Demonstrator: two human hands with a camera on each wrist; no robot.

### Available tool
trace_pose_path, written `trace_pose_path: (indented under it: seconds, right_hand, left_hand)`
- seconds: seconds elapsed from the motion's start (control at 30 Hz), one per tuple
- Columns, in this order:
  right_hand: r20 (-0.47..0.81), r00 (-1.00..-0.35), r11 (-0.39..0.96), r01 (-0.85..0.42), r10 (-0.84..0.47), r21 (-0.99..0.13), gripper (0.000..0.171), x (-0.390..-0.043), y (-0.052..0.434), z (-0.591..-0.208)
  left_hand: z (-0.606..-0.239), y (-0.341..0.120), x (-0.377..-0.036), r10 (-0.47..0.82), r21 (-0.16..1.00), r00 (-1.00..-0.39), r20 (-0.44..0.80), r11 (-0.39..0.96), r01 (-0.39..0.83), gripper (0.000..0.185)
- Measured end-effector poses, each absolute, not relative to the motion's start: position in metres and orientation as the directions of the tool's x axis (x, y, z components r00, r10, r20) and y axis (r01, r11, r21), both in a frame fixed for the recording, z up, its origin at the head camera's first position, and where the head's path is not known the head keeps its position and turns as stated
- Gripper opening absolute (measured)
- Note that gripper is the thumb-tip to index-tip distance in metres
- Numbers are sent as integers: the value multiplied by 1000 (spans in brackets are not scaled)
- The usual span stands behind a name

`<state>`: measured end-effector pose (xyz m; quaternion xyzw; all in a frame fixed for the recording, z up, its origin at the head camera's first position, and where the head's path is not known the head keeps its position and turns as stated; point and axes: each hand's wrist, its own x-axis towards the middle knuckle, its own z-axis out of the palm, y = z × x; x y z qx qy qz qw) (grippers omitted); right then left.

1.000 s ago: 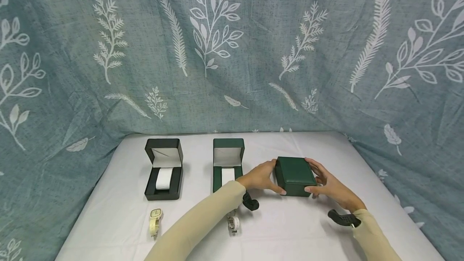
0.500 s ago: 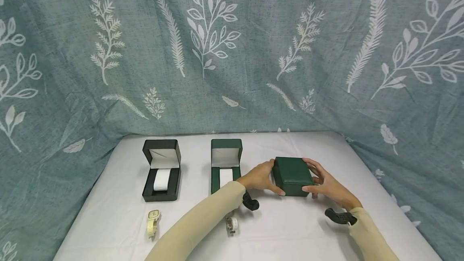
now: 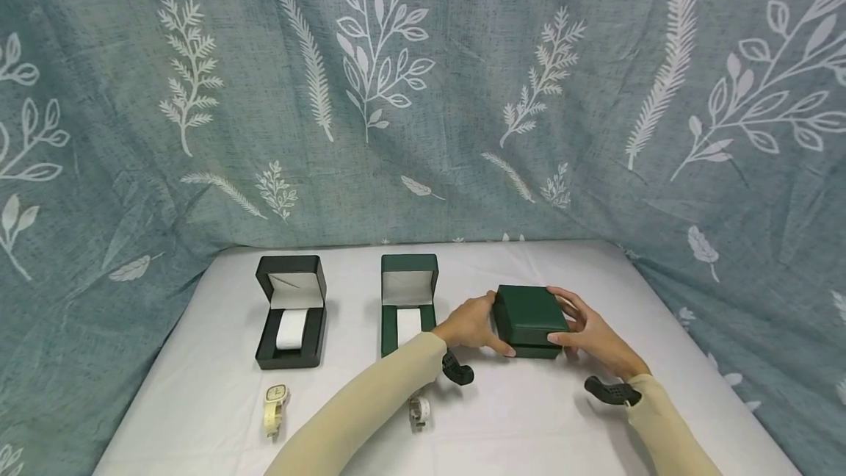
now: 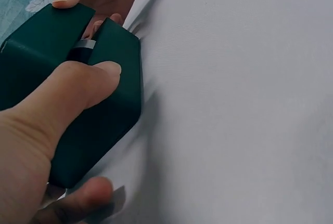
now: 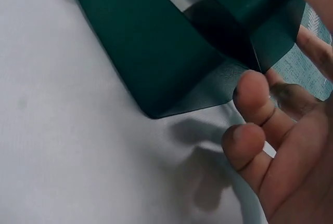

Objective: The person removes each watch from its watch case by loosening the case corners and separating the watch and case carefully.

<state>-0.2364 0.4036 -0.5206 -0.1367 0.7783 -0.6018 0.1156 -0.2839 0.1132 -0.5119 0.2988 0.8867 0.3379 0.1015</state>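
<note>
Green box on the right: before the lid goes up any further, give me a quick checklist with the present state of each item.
1. Left hand grips the green box from its left side: ok.
2. Right hand holds the lid's right side: ok.
3. Lid cracked open, a gap showing in both wrist views: ok.
4. Base flat on the white tablecloth: cannot tell, it may be tipped.
5. What is inside the box: cannot tell, only a pale strip shows in the gap.
6. Neighbouring open green box stands apart from the left hand: ok.
</note>
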Motion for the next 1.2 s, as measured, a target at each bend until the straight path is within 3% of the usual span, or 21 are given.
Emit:
trace_pose_path:
  seconds: [0.2, 0.6, 1.2]
  right_hand:
    - [4, -935, 213, -85, -355, -973, 84, -239, 403, -519]
    - [-15, -967, 310, -67, -254, -949, 77, -242, 402, -517]
    - [5, -978, 328, -75, -211, -942, 65, -244, 400, -510]
  left_hand:
    - [-508, 113, -282, 586, 671, -810, -7, 603, 431, 116]
    - [-509, 110, -280, 581, 685, -814, -27, 604, 408, 119]
    - [-509, 111, -279, 579, 695, -814, -42, 602, 393, 122]
